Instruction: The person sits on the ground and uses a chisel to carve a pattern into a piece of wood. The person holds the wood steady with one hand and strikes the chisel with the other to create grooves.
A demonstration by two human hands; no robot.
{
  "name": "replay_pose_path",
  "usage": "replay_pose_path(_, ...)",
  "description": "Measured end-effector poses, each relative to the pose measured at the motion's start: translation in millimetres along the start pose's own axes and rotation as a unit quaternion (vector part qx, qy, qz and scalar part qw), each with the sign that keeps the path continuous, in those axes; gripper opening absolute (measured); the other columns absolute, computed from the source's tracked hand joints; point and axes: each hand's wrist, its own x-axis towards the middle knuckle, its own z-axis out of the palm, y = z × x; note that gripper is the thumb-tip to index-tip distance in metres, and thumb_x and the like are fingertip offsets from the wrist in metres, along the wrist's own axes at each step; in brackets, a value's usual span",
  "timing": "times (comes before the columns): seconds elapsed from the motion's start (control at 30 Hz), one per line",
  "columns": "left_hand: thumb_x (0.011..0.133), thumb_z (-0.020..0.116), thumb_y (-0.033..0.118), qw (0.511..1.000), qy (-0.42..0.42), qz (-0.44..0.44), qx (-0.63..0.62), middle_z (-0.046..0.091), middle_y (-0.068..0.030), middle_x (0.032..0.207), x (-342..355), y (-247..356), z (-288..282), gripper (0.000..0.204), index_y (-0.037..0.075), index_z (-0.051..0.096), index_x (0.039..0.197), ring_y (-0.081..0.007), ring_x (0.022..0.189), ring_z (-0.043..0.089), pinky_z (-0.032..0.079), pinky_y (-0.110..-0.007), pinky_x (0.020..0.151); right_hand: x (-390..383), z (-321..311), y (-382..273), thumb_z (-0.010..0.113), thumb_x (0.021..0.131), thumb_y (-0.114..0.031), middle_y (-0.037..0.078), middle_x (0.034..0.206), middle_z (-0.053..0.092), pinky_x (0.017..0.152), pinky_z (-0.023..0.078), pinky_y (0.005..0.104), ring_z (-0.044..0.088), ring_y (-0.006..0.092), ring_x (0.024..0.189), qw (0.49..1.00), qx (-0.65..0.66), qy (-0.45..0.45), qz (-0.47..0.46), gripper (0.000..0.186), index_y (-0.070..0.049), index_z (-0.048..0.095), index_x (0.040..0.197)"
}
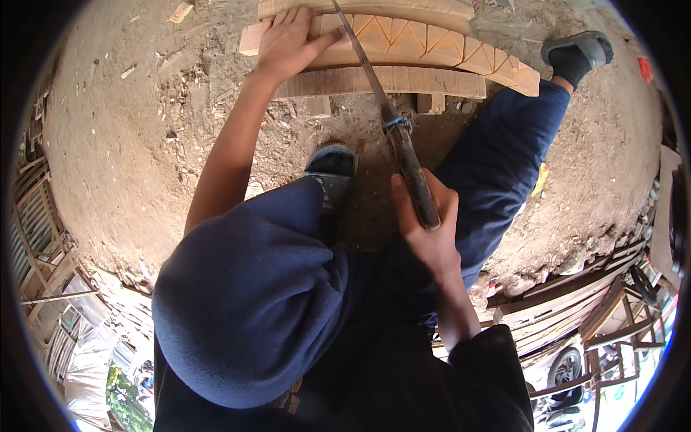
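At the top of the head view lies a curved wooden piece [425,42] with zigzag cuts along its face. My left hand [290,47] presses on its left part, fingers bent over the far edge and thumb stretched toward the blade. My right hand [434,223] is closed round the dark, worn handle of a handsaw [415,173], which has a blue binding near the blade. The long thin blade slants up and away over the wood, just right of my left thumb. It shows nearly edge-on; its teeth cannot be made out.
Another plank [389,83] lies on the near side of the cut piece, with small wooden blocks [430,104] below. My sandalled feet [335,165] flank the work. Wood chips litter the dirt floor [144,144]. Stacked boards [576,302] and a wooden frame [626,331] stand at lower right.
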Motion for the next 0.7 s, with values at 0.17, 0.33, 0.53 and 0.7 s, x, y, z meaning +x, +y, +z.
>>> replay_pose_path(0.17, 0.091, 0.058, 0.06, 0.999, 0.026, 0.007, -0.018, 0.062, -0.0123, 0.115, -1.6, 0.3, 1.5, 0.062, 0.005, 0.061, 0.118, -0.0283, 0.118, 0.053, 0.032, -0.041, 0.104, 3.0, 3.5, -0.8, 0.064, 0.097, -0.01, -0.004, 0.061, 0.046, 0.051, 0.031, 0.0253, 0.038, 0.0016, 0.061, 1.0, 0.01, -0.01, 0.015, 0.023, 0.0, 0.057, 0.077)
replay_pose_path(0.33, 0.091, 0.058, 0.061, 1.0, 0.007, -0.001, 0.003, 0.063, -0.0113, 0.113, -1.7, 4.8, -5.2, 0.061, 0.006, 0.062, 0.118, -0.0287, 0.115, 0.054, 0.033, -0.041, 0.103, -8.8, -2.1, 2.5, 0.066, 0.093, -0.007, 0.006, 0.055, 0.051, 0.047, 0.038, 0.0293, 0.045, 0.006, 0.05, 1.0, 0.007, -0.012, 0.02, 0.02, 0.001, 0.058, 0.076)
replay_pose_path(0.53, 0.091, 0.058, 0.061, 0.999, 0.039, 0.018, -0.025, 0.062, -0.0107, 0.112, -0.4, 4.5, 2.7, 0.06, 0.006, 0.062, 0.115, -0.0288, 0.113, 0.054, 0.033, -0.041, 0.103, 3.5, 2.7, 6.5, 0.066, 0.092, -0.005, 0.006, 0.056, 0.051, 0.048, 0.038, 0.0285, 0.045, 0.0062, 0.051, 1.0, 0.008, 0.004, -0.01, 0.019, 0.001, 0.058, 0.076)
replay_pose_path(0.7, 0.091, 0.059, 0.06, 1.0, 0.027, 0.006, -0.013, 0.062, -0.0107, 0.113, -2.3, 2.4, -0.8, 0.059, 0.007, 0.062, 0.116, -0.0289, 0.114, 0.054, 0.034, -0.041, 0.102, -7.4, -3.7, 7.8, 0.066, 0.092, -0.005, 0.008, 0.057, 0.055, 0.049, 0.041, 0.0301, 0.05, 0.0087, 0.05, 1.0, 0.003, -0.011, 0.016, 0.019, 0.0, 0.058, 0.076)
